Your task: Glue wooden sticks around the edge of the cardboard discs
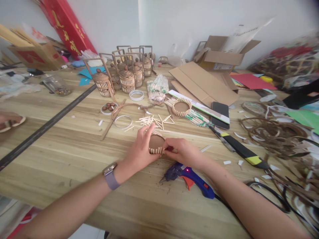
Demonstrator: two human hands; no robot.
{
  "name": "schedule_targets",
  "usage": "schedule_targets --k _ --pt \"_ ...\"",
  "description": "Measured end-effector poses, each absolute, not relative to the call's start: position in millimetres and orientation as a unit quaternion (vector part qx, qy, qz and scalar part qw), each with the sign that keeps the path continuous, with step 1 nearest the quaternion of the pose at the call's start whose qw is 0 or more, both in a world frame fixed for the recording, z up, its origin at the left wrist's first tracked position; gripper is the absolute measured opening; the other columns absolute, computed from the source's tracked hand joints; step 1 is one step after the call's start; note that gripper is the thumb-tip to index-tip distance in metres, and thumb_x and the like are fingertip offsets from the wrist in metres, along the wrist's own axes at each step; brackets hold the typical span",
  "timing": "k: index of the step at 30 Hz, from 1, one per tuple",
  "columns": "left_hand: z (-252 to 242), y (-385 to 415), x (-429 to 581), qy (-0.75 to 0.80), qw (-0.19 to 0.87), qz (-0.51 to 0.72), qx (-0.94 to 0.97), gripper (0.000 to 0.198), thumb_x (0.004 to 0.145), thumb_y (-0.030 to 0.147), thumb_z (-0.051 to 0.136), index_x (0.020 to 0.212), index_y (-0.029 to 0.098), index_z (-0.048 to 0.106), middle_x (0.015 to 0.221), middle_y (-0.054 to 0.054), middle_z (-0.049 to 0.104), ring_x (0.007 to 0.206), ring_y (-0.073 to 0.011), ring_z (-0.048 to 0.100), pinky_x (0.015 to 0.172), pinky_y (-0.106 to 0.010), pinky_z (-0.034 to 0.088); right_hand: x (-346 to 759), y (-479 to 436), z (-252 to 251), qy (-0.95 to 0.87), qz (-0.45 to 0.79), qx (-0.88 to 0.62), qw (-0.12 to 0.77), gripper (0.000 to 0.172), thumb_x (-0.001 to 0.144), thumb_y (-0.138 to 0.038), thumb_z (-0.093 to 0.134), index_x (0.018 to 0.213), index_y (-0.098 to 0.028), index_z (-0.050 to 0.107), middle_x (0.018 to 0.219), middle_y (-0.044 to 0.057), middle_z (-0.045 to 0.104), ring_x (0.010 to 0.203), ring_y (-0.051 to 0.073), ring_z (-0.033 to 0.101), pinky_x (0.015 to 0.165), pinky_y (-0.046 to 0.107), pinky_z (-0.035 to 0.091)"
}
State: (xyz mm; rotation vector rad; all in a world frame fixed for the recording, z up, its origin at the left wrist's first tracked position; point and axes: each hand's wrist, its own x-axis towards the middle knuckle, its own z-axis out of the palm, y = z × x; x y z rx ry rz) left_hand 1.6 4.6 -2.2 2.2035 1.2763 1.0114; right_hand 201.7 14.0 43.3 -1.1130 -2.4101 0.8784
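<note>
Round brown base (pixel 157 142), short pale sticks (pixel 156 151) along its near edge

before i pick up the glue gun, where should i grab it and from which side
Probably by its blue handle, from the right: the glue gun lies with its nozzle pointing left and its handle slanting toward the right forearm. The orange trigger faces the near table edge. A red light shows, so the nozzle may be hot.
</note>
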Motion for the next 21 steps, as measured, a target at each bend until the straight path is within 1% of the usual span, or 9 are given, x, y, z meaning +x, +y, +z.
schedule_targets --k 3,8,11,14,17,19,21 --pt "-2 4 2 0.457 0.197 0.364 0.787 0.121 0.063 0.014 0.082 0.151 0.037 0.003 0.143 -0.015 0.028 0.126 -0.0358 0.046 0.099 -0.055 0.048 202 13 42 -0.84 0.321 -0.398 0.184 0.007 0.085 -0.015 0.057 0.08 -0.018 0.062 0.075 0.001 0.067 0.068 0.014 0.059 0.064 0.023 0.044" --pt "0 3 3 0.47 0.21 0.352 0.782 0.123 0.061 0.012 0.084 0.151 0.036 0.005 0.144 -0.016 0.027 0.127 -0.0368 0.046 0.097 -0.056 0.05 202 14 41 -0.833 0.339 -0.393 0.192 0.008 0.086 -0.015 0.057 0.081 -0.018 0.062 0.077 0.002 0.068 0.07 0.015 0.06 0.065 0.024 0.044" --pt "1 2 2 0.478 0.216 0.34 0.78 0.127 0.058 0.015 0.087 0.151 0.037 0.005 0.145 -0.015 0.028 0.126 -0.0373 0.047 0.096 -0.056 0.051 202 14 41 -0.836 0.332 -0.39 0.194 0.007 0.085 -0.015 0.058 0.079 -0.018 0.061 0.075 0.001 0.066 0.068 0.014 0.059 0.064 0.023 0.043" --pt "3 1 2 0.48 0.205 0.33 0.787 0.128 0.057 0.016 0.089 0.151 0.037 0.004 0.145 -0.015 0.027 0.128 -0.0374 0.045 0.097 -0.057 0.05 202 15 39 -0.841 0.323 -0.387 0.195 0.007 0.085 -0.015 0.058 0.079 -0.018 0.061 0.074 0.0 0.064 0.066 0.013 0.057 0.062 0.022 0.041" --pt "3 2 2 0.47 0.19 0.324 0.799 0.121 0.062 0.015 0.085 0.151 0.035 0.005 0.144 -0.014 0.03 0.131 -0.0365 0.041 0.101 -0.057 0.047 203 16 40 -0.858 0.302 -0.379 0.172 0.007 0.087 -0.015 0.057 0.082 -0.018 0.061 0.076 0.001 0.063 0.068 0.014 0.056 0.064 0.023 0.041" --pt "4 2 2 0.452 0.188 0.324 0.809 0.114 0.067 0.018 0.082 0.151 0.035 0.007 0.142 -0.014 0.033 0.132 -0.036 0.039 0.103 -0.058 0.044 204 16 46 -0.873 0.276 -0.376 0.143 0.0 0.086 -0.019 0.06 0.086 -0.018 0.059 0.083 0.003 0.064 0.076 0.016 0.058 0.068 0.026 0.042" --pt "4 4 0 0.436 0.195 0.325 0.816 0.111 0.068 0.019 0.081 0.15 0.034 0.009 0.143 -0.014 0.033 0.134 -0.0355 0.037 0.105 -0.057 0.042 206 14 56 -0.875 0.253 -0.393 0.126 0.011 0.085 -0.023 0.063 0.093 -0.018 0.057 0.091 0.006 0.065 0.082 0.019 0.059 0.071 0.028 0.043"
